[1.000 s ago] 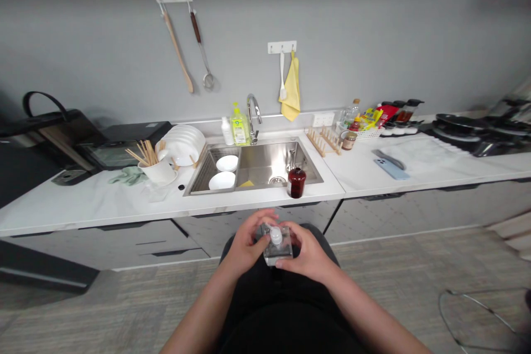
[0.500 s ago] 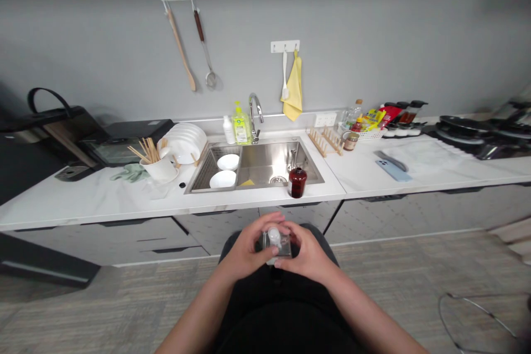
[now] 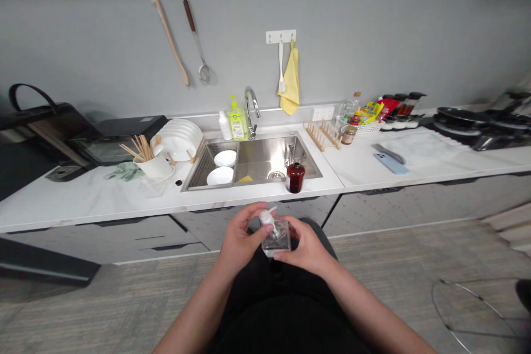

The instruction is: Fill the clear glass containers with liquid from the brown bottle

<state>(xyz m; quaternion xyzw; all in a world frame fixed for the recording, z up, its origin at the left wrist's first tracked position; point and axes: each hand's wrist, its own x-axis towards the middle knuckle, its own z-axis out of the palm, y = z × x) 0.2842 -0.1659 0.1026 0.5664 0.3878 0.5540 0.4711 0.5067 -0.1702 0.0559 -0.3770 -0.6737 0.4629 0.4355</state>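
Observation:
A clear, square-sided pump bottle (image 3: 280, 242) is held upright in front of my lap, just short of the counter edge. My left hand (image 3: 240, 240) grips its white pump head (image 3: 266, 218) between thumb and fingers, and the nozzle points up to the right. The bottle's right side is clasped by my right hand (image 3: 307, 249), thumb low and fingers along the far edge. Beyond them, a dark red bottle (image 3: 295, 178) with an uncapped neck stands at the sink's front right rim.
Behind is a steel sink (image 3: 269, 152) with white bowls (image 3: 220, 176) in its left side. Left stand a chopstick holder (image 3: 154, 167) and white plates (image 3: 182, 135). A phone (image 3: 390, 163) lies on the right counter. A metal-framed object (image 3: 446, 325) stands on the floor at right.
My left fingers have shifted up and back onto the pump head, so more of the pump and nozzle shows. My right hand stays on the bottle. The view has tilted slightly downward.

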